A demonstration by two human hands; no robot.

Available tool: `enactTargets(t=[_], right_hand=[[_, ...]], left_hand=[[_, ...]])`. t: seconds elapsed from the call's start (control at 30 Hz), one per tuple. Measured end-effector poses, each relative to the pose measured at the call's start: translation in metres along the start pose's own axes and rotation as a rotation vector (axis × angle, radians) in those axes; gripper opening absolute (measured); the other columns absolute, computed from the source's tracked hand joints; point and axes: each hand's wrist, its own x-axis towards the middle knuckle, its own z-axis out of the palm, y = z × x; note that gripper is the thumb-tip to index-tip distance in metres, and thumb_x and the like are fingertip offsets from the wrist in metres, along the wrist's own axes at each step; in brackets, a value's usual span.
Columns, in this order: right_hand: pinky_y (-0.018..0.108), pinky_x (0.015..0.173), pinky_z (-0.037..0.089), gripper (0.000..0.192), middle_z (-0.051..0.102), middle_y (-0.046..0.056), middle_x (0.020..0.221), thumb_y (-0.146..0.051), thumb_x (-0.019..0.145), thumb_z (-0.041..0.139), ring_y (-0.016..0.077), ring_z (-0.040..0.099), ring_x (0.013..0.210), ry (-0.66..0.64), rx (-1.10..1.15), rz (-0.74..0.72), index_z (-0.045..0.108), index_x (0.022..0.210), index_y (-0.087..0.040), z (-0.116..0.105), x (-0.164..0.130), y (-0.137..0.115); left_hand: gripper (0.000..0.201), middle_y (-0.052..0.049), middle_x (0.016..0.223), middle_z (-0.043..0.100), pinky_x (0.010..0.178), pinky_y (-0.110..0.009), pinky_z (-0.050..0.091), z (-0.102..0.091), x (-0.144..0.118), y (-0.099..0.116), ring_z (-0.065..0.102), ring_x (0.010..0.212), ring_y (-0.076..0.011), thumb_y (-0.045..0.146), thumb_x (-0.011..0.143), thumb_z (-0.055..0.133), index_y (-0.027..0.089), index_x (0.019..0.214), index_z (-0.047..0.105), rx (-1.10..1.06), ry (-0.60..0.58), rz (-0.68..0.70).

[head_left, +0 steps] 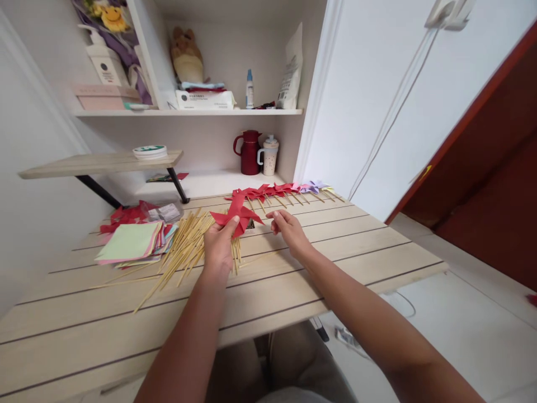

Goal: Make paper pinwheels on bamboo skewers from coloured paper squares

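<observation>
My left hand (218, 246) holds a red paper pinwheel (237, 216) just above the wooden table (293, 280), thumb pressed on its centre. My right hand (288, 230) hovers beside the pinwheel's right tip, fingers loosely curled; whether it holds anything small I cannot tell. A loose heap of bamboo sticks (184, 249) lies under and left of my left hand. A row of finished pinwheels (277, 191), mostly red with a few pink and purple ones, lies along the table's far edge.
A stack of coloured paper squares (132, 242) and red scraps (126, 215) sit at the left. Behind are a red jug (249, 152), a lidded cup (269, 155), a small raised shelf (100, 163) and shelves with a glue bottle (249, 89).
</observation>
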Motion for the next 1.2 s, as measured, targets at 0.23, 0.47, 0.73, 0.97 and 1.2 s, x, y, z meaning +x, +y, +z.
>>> enactTargets(t=[0.23, 0.47, 0.73, 0.97, 1.2], right_hand=[[0.028, 0.061, 0.038, 0.031, 0.057, -0.003, 0.067, -0.049, 0.075, 0.067, 0.0131, 0.048, 0.061, -0.094, -0.118, 0.104, 0.065, 0.084, -0.019, 0.002, 0.002, 0.013], [0.026, 0.055, 0.028, 0.027, 0.051, -0.005, 0.058, -0.044, 0.074, 0.067, 0.0121, 0.039, 0.056, -0.214, -0.215, 0.126, 0.069, 0.082, -0.019, 0.001, -0.002, 0.014], [0.026, 0.054, 0.027, 0.027, 0.049, -0.004, 0.058, -0.044, 0.076, 0.065, 0.0121, 0.037, 0.056, -0.231, -0.256, 0.144, 0.07, 0.084, -0.018, 0.001, -0.001, 0.012], [0.025, 0.053, 0.027, 0.03, 0.047, -0.005, 0.058, -0.046, 0.077, 0.065, 0.0116, 0.036, 0.056, -0.25, -0.258, 0.169, 0.07, 0.086, -0.018, 0.0, -0.002, 0.016], [0.025, 0.054, 0.035, 0.026, 0.059, 0.0, 0.062, -0.043, 0.075, 0.07, 0.0122, 0.045, 0.056, -0.268, -0.259, 0.185, 0.072, 0.079, -0.018, 0.0, 0.011, 0.015]], left_hand=[[0.032, -0.005, 0.087, 0.08, 0.087, -0.033, 0.058, -0.003, 0.005, 0.0, 0.074, 0.084, -0.0176, 0.028, 0.057, 0.091, 0.018, 0.084, 0.076, -0.033, -0.027, 0.06], [0.03, -0.004, 0.082, 0.079, 0.082, -0.029, 0.057, -0.004, 0.008, 0.002, 0.073, 0.079, -0.0157, 0.023, 0.057, 0.091, 0.016, 0.081, 0.075, -0.068, 0.027, 0.052], [0.016, 0.0, 0.073, 0.075, 0.075, -0.021, 0.056, -0.012, 0.019, 0.012, 0.07, 0.068, -0.0092, 0.009, 0.069, 0.085, 0.015, 0.075, 0.071, -0.204, 0.166, 0.0], [0.017, -0.001, 0.067, 0.073, 0.072, -0.02, 0.056, -0.01, 0.017, 0.012, 0.068, 0.062, -0.0083, 0.002, 0.081, 0.074, 0.013, 0.069, 0.068, -0.271, 0.21, -0.062], [0.018, -0.002, 0.068, 0.073, 0.075, -0.022, 0.057, -0.001, 0.008, 0.007, 0.068, 0.063, -0.0093, 0.003, 0.079, 0.077, 0.013, 0.068, 0.068, -0.228, 0.193, -0.104]])
